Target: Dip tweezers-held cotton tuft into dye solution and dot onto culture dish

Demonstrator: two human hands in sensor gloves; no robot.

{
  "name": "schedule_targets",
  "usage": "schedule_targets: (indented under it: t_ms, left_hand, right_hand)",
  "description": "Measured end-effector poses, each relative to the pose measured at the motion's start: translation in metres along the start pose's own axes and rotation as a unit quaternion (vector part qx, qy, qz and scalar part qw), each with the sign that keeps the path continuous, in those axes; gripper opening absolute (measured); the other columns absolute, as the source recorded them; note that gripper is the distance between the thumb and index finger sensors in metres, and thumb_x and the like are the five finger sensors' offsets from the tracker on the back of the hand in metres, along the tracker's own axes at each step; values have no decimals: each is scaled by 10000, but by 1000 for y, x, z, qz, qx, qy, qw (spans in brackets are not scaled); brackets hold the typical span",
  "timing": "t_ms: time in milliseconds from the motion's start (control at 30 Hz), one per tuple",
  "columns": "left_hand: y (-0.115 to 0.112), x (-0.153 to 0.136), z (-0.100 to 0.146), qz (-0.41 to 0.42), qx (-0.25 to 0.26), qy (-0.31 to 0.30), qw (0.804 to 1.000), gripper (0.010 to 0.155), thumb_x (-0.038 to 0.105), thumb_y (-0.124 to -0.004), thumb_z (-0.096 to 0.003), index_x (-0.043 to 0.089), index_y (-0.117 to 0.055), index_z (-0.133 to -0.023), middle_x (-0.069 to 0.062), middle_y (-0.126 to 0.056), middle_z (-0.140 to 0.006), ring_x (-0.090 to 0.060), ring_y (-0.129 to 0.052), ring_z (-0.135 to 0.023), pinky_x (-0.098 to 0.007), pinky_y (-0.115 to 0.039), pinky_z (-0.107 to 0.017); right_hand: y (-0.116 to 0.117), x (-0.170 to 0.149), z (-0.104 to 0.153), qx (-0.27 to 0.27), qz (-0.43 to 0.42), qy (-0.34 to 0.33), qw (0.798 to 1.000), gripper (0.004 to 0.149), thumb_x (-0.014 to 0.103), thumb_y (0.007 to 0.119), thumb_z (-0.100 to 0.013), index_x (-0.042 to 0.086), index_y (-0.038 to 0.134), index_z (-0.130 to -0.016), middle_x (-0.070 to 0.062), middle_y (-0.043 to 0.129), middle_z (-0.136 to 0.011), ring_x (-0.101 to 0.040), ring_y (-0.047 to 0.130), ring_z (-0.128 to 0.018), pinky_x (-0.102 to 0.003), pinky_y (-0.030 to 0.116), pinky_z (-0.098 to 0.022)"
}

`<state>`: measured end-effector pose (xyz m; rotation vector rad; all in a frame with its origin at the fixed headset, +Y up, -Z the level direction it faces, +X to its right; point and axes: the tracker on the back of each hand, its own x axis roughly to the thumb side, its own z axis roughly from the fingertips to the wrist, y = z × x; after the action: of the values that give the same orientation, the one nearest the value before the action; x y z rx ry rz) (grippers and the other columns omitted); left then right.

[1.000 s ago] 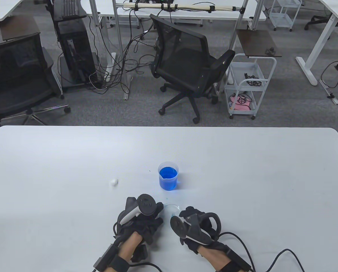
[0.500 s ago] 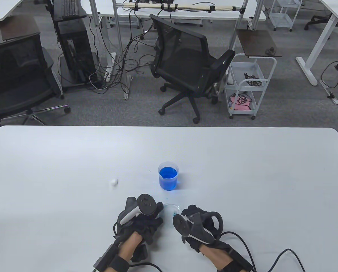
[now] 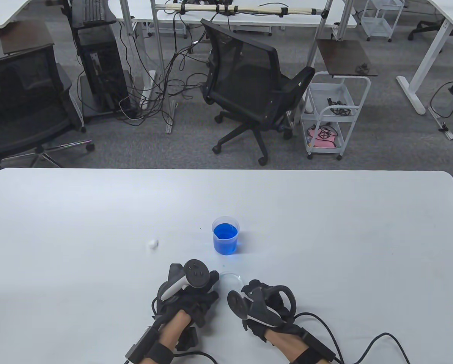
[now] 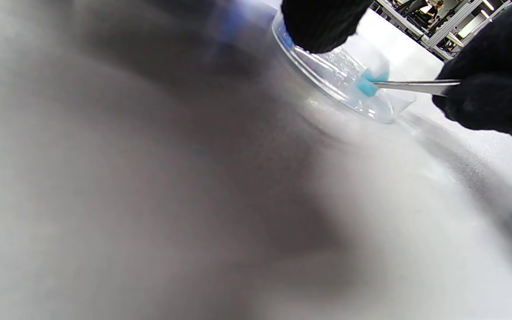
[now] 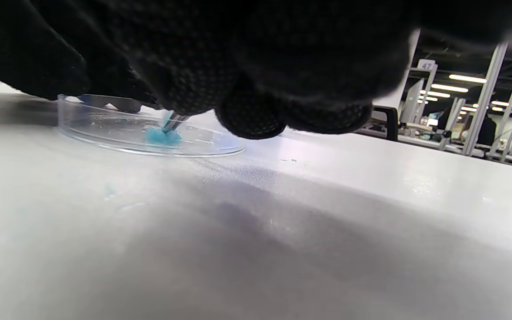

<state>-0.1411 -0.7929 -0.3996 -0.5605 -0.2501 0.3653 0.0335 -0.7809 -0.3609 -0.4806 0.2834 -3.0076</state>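
A clear culture dish [image 3: 232,278] lies on the white table between my hands. My left hand [image 3: 214,281] holds its left rim, one fingertip [image 4: 322,26] on the edge. My right hand [image 3: 245,291] grips metal tweezers [image 4: 416,85] that pinch a blue-dyed cotton tuft [image 4: 365,84]. The tuft [image 5: 162,135] rests on the dish floor [image 5: 105,129], under my right fingers [image 5: 247,111]. The beaker of blue dye [image 3: 225,235] stands just beyond the dish. In the table view the tweezers and tuft are hidden by my right hand.
A loose white cotton ball [image 3: 152,243] lies left of the beaker. Small blue specks mark the table [image 3: 222,264] between beaker and dish. Glove cables [image 3: 363,341] trail off the near edge at right. Office chairs and carts stand beyond the table.
My right hand has shifted slightly left and toward me, and now covers the blue tuft that showed in the dish half a second ago. The left hand has not moved.
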Motion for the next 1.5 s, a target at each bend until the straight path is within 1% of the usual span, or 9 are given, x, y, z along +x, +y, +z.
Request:
schedule_targets:
  t_ms: [333,567,633,767,1000,1067,1133,1400,1500]
  left_hand:
    - [1,-1,0,-1,-1,0,1000,639,376,-662,-643,293,-305,-1166,-242,-127,-1229,-547,-102,-1049,-767,-147,-666]
    - [0,0,0,-1,-2,0,1000,638,378,-661,-643,295,-304,-1165,-240,-124,-1229,-544,-100,-1050,-766,-146,-667]
    - [-1,0,0,-2,-1,0,1000,638,378,-660,-643,296,-303,-1165,-239,-125,-1230,-543,-100,-1051,-766,-147,-667]
    - [-1,0,0,-1,-1,0,1000,639,377,-660,-643,292,-303,-1166,-241,-125,-1229,-545,-100,-1049,-765,-147,-667]
    - [-1,0,0,-2,0,-1,1000,639,378,-659,-643,294,-301,-1166,-241,-124,-1229,-545,-100,-1050,-766,-148,-667]
    - [-1,0,0,-2,0,-1,1000,639,378,-660,-642,292,-303,-1166,-242,-124,-1229,-546,-100,-1049,-766,-148,-667]
    - [-1,0,0,-1,0,-1,1000,640,378,-659,-643,292,-302,-1166,-242,-124,-1229,-546,-100,-1049,-765,-148,-667]
    - [-1,0,0,-2,0,0,1000,638,378,-658,-643,294,-302,-1166,-242,-124,-1230,-545,-100,-1050,-766,-149,-667]
    - [-1,0,0,-1,-1,0,1000,638,378,-658,-644,295,-301,-1165,-241,-122,-1229,-543,-98,-1050,-766,-148,-667]
  right_hand:
    - [-20,-11,-14,-45,-25,33,998,389,297,895,-265,36,1048,-510,-242,1020,-494,-145,967,-162,-298,882,-50]
    - [6,-2,-18,-3,6,16,1000,389,296,895,-265,34,1049,-508,-241,1021,-494,-145,967,-163,-298,882,-50]
    - [7,-2,-17,-6,7,15,1000,388,295,892,-267,33,1048,-507,-241,1021,-492,-145,967,-162,-299,883,-49]
    - [4,-3,-18,-8,3,19,1000,388,296,894,-266,36,1048,-508,-241,1021,-494,-144,967,-163,-298,882,-51]
    - [-18,-8,-21,-53,-22,35,998,389,297,894,-266,36,1048,-510,-240,1021,-494,-144,968,-161,-298,883,-50]
    - [-19,-9,-23,-55,-23,38,998,389,297,894,-266,34,1048,-509,-241,1021,-494,-144,968,-161,-298,883,-49]
    - [-17,-9,-23,-53,-21,40,998,389,297,895,-266,34,1048,-509,-241,1021,-493,-145,968,-161,-298,882,-49]
    - [5,-5,-25,-7,6,33,999,388,296,897,-266,35,1050,-509,-241,1022,-494,-145,969,-164,-299,884,-52]
    - [2,-10,-24,-12,-7,40,999,388,298,896,-266,37,1050,-510,-238,1023,-496,-144,970,-165,-298,885,-52]
